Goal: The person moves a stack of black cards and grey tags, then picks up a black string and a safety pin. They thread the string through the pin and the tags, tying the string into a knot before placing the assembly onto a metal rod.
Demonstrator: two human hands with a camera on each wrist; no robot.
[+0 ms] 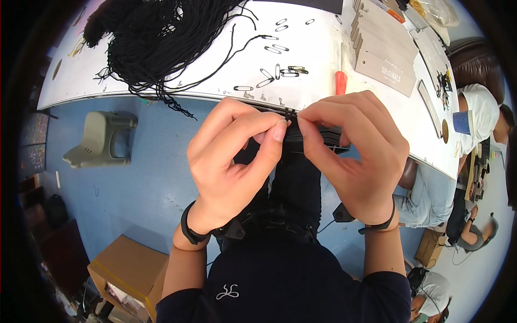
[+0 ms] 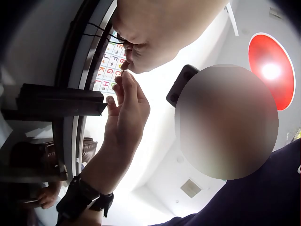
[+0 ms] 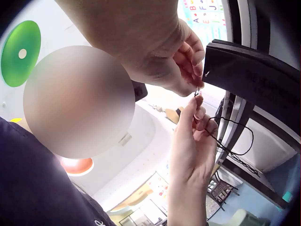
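In the head view both hands meet fingertip to fingertip in front of the table edge. My left hand [image 1: 231, 156] pinches a thin black cord, and a loop of the cord [image 3: 253, 141] hangs below its fingers in the right wrist view. Between thumb and forefinger my right hand [image 1: 361, 145] pinches a small dark safety pin [image 3: 196, 93], right at the left fingertips. Fingers hide most of the pin. Just beyond and below the hands lies a stack of black cards [image 1: 309, 141], with faint lettering visible in the right wrist view.
A heap of black cords [image 1: 161, 43] covers the left of the white table [image 1: 215, 89]. Loose safety pins [image 1: 265, 78] lie scattered beside a red-handled screwdriver [image 1: 341, 81] and a pile of grey printed cards [image 1: 385, 59]. A small chair [image 1: 102, 140] stands at left; people sit at right.
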